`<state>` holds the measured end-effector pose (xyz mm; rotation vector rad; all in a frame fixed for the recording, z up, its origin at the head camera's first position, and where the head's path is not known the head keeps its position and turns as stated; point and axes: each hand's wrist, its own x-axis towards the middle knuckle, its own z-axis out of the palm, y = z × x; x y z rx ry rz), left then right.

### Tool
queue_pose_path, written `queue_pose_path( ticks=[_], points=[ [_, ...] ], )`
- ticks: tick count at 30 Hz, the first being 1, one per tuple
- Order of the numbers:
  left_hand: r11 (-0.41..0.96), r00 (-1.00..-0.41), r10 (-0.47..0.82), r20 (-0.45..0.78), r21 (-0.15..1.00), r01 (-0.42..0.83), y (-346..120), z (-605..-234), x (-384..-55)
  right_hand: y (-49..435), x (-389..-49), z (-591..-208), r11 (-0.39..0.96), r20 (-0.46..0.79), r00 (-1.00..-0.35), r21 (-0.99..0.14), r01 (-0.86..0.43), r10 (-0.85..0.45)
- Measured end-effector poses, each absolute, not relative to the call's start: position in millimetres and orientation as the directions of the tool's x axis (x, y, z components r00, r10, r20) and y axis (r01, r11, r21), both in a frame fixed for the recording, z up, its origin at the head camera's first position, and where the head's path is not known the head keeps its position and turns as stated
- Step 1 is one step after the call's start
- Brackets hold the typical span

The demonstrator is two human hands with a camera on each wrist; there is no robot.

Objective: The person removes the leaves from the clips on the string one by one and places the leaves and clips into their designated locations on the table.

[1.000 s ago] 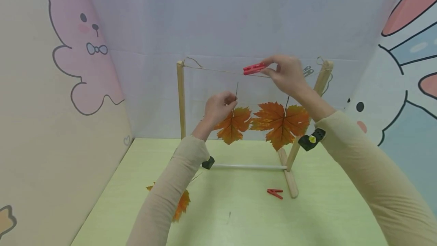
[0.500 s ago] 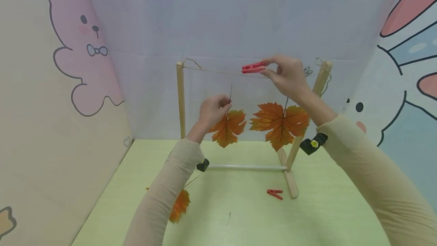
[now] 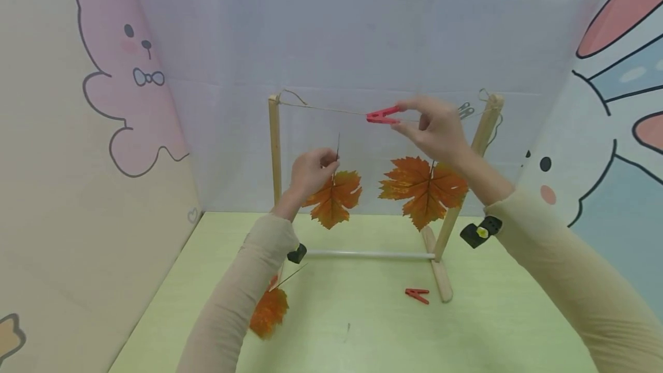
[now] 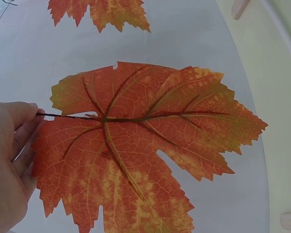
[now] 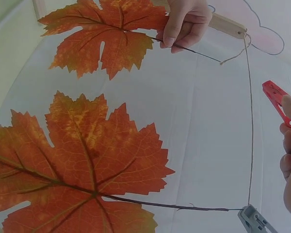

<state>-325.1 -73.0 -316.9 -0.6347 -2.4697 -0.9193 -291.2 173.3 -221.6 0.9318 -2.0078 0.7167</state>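
Note:
My left hand (image 3: 312,172) pinches the dark stem of an orange artificial maple leaf (image 3: 334,200), which hangs below the fingers under the string. The stem's tip points up, short of the string (image 3: 323,109). In the left wrist view the leaf (image 4: 136,126) spreads out beside the fingers. My right hand (image 3: 435,128) pinches a red clothespin (image 3: 382,115) by its handle ends, close to the string. Whether the clothespin touches the string, I cannot tell. Another orange leaf (image 3: 425,189) hangs at the right, its stem held on the string by a grey clothespin (image 5: 254,221).
The string runs between two wooden posts (image 3: 274,143) joined by a white rod (image 3: 362,254) low down. On the light green table (image 3: 383,338) lie a red clothespin (image 3: 416,296) and a further leaf (image 3: 270,309), partly behind my left sleeve.
My left hand has moved left and slightly down with its leaf. My right hand has lowered the red clothespin to the string's height, and the clothespin's handle ends look wider apart.

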Motion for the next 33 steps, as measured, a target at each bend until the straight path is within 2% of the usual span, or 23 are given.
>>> queue_pose_path(
  ticks=[9,23,33],
  points=[
    [0.686,-0.826,0.269,0.495,0.504,0.525,-83.2,-324.3,-324.2,181.5,-285.8,-243.3,0.554,0.825,-0.419,-0.161,-0.817,-0.379],
    [0.711,-0.875,0.268,0.404,0.530,0.462,-93.2,-340.2,-321.1,196.1,-276.1,-279.0,0.497,0.786,-0.461,-0.229,-0.837,-0.413],
    [0.726,-0.888,0.296,0.352,0.521,0.449,-98.6,-347.5,-313.5,197.0,-272.3,-307.5,0.519,0.761,-0.535,-0.310,-0.796,-0.366]
  ],
)
